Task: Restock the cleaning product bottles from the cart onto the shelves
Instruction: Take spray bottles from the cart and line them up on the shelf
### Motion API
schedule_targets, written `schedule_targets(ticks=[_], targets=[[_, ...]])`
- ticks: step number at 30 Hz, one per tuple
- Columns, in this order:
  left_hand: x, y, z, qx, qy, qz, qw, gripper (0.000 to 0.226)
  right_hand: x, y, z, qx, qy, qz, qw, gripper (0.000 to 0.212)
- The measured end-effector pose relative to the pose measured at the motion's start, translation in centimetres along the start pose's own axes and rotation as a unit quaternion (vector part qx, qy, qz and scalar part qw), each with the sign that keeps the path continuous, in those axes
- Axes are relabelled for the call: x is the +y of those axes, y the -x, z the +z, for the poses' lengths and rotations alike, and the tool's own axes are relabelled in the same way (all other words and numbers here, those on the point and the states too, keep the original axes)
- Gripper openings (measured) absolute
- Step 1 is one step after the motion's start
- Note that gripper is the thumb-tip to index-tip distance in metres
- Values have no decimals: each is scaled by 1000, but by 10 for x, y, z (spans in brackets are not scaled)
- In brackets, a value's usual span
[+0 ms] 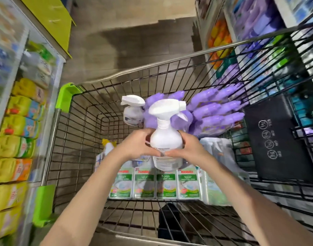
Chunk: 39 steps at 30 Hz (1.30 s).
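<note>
A white spray bottle point(165, 137) with a trigger head is held upright above the wire cart point(116, 77). My left hand point(136, 145) grips its left side and my right hand point(188, 148) grips its right side, fingertips nearly meeting across the label. A second white spray bottle point(132, 110) stands deeper in the cart. Several purple bottles point(214, 110) lie stacked at the cart's far right. A row of white and green toilet cleaner bottles point(155, 185) stands under my hands.
Shelves with yellow and green packs point(15, 125) run along the left. Shelves of purple, orange and blue products point(255, 31) line the right. A black panel point(276, 139) hangs on the cart's right side. Bare floor point(134, 41) lies ahead of the cart.
</note>
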<state>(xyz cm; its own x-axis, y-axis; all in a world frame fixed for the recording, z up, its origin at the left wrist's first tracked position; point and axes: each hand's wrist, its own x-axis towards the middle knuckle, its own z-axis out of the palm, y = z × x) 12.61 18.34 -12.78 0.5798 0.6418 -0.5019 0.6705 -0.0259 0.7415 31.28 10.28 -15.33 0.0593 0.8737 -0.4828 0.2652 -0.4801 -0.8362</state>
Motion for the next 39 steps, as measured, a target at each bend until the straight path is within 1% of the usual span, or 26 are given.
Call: schedule_targets(ticks=[1,2,3,5,6,7,8,10,11,14,16,19,21,24,26,28,30,35,39], targets=[[-11,-6,-3,-8,-15,-12,1000,59,5,1,-2,12,2,4,1000,69],[-23,-14,-7,4,-33,-29,999,59,9,1,-3,21,1,11,1000,69],[-38,-24,-13,42,-51,-48,997,56,13,0,-5,32,-3,15,999,67],[-61,-43,-21,159,-53,-86,982,50,16,-2,-8,53,-7,26,998,58],[-69,-54,-23,200,-44,-96,974,48,16,-3,-10,63,-8,28,998,58],[-75,-64,-23,225,-29,-103,969,46,17,-5,-11,71,-12,27,997,60],[-82,-75,-23,238,-8,-111,965,46,18,-6,-13,75,-15,29,997,61],[-97,-96,-23,260,21,-127,957,55,22,-10,-16,80,-19,35,996,54],[-104,-104,-23,269,19,-135,953,61,24,-11,-18,83,-22,36,996,52],[-127,-124,-23,299,13,-121,946,73,30,-11,-25,84,-1,35,996,47],[-129,-132,-23,318,-30,-124,940,69,33,-10,-29,84,18,44,995,46],[-130,-140,-25,316,-102,-124,935,54,37,-11,-30,82,33,61,994,51],[-136,-141,-23,303,-93,-131,939,50,37,-11,-29,84,49,66,993,52],[-144,-135,-17,302,-17,-118,946,54,35,-10,-28,91,54,69,992,49],[-145,-132,-14,311,-18,-118,943,61,32,-9,-27,89,50,73,992,49],[-146,-132,-11,325,-4,-136,936,67,31,-8,-26,87,44,76,992,49],[-144,-133,-9,333,0,-142,932,65,31,-7,-25,88,36,76,993,47],[-139,-128,-13,310,-147,-174,923,50,31,-6,-25,114,29,69,991,46],[-126,-92,-25,258,-215,-160,928,52,23,-1,-26,128,8,58,990,44]])
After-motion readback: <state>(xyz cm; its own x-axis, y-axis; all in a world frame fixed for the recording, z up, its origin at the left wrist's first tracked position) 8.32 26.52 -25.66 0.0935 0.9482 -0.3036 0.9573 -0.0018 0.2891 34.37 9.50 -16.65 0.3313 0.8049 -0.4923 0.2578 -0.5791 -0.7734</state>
